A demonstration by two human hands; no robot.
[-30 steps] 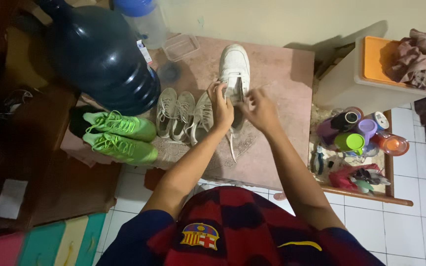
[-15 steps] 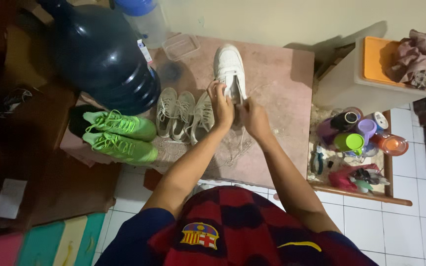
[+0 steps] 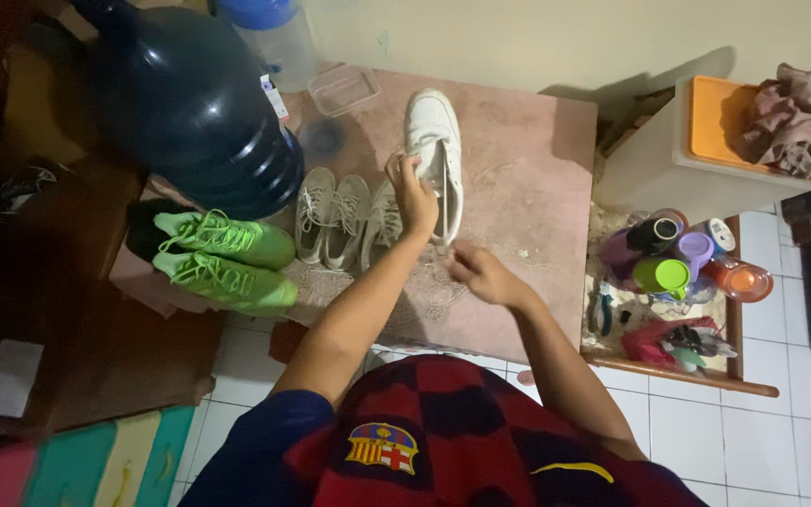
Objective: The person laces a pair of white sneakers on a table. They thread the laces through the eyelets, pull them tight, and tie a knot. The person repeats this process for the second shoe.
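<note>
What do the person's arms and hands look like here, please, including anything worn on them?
Both arms are bare from short sleeves down. The left hand and right hand show no gloves or watch. The shirt is dark blue and red checked, with a crest and a yellow mark.

Small white label (image 3: pixel 275 98) with a blue and red patch, stuck on the side of the big dark water jug (image 3: pixel 194 103) at the counter's far left. Empty clear plastic container (image 3: pixel 344 89), rectangular, lying just beyond it near the wall. White round sticker on a small can (image 3: pixel 722 235) among the coloured cups on the tray at right. No signs or screens.
</note>
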